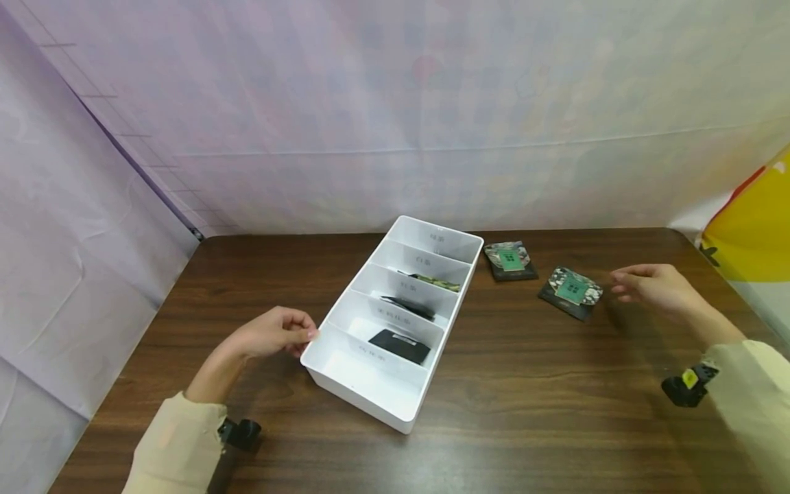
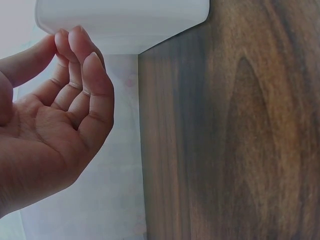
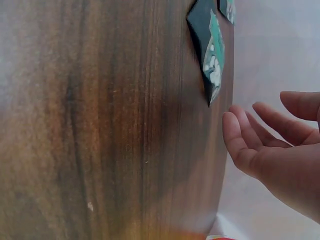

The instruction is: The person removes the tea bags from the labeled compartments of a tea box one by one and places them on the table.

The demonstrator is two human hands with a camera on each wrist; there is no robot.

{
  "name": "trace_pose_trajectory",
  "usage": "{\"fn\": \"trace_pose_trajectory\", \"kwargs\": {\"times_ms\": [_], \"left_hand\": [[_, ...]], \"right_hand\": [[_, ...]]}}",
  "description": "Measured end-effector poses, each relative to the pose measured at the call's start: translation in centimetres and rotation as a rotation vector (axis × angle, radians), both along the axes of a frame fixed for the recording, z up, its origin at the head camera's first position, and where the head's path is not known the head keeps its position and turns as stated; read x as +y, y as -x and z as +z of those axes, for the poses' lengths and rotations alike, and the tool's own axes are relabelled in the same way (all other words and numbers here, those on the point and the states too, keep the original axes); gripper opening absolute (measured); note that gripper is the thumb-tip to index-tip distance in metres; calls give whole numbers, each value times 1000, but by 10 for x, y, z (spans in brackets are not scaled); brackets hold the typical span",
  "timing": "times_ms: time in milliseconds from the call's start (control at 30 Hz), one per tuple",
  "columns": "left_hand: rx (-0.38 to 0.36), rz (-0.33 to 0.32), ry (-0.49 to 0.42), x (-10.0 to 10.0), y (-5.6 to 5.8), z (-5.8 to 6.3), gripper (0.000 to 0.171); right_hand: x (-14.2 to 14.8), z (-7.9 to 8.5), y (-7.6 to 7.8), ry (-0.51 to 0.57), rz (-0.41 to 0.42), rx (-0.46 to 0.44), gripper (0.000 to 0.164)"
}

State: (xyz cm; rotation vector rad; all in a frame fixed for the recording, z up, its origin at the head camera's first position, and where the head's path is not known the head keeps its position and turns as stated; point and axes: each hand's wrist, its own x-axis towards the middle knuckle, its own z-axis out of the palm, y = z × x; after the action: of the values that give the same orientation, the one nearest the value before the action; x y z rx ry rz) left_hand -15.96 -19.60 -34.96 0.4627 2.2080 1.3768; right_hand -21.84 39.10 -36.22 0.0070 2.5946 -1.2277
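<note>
A white compartment box [image 1: 395,405] stands at an angle on the table, its dividers marked with printed characters. My left hand [image 1: 271,334] pinches its left rim near the front corner between thumb and fingertips; the left wrist view shows that hand [image 2: 70,105] with fingers bent up to the box. Over the table's right side my right hand [image 1: 660,288] holds nothing, fingers loosely bent. Just left of its fingertips lies a dark tea packet [image 1: 570,293] with a green label. A similar packet [image 1: 511,261] lies farther back, beside the box.
Inside the box are a black packet [image 1: 400,346], a dark packet [image 1: 410,307] standing on edge and a green patterned packet [image 1: 435,281], each in its own compartment. A pale cloth [image 1: 370,116] hangs behind the wooden table [image 1: 506,405]. Something yellow [image 1: 753,226] hangs at the right.
</note>
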Motion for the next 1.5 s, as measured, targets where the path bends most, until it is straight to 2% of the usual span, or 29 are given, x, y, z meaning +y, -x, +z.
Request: {"fn": "trace_pose_trajectory", "kwargs": {"times_ms": [267, 567, 900, 1067, 1300, 1500], "left_hand": [[4, -4, 12, 0, 0, 1, 15], [7, -2, 4, 0, 0, 1, 16], [2, -3, -5, 0, 0, 0, 16], [9, -5, -2, 0, 0, -1, 16], [9, -4, -10, 0, 0, -1, 15], [5, 2, -12, 1, -1, 0, 15]], "right_hand": [[-16, 5, -8, -9, 41, 24, 52], [-40, 2, -16, 18, 97, 67, 42], [-54, -2, -22, -8, 137, 51, 43], [-54, -8, -20, -23, 163, 40, 40], [-50, -10, -15, -57, 112, 21, 41], [-45, -8, -10, -118, 114, 43, 41]]}}
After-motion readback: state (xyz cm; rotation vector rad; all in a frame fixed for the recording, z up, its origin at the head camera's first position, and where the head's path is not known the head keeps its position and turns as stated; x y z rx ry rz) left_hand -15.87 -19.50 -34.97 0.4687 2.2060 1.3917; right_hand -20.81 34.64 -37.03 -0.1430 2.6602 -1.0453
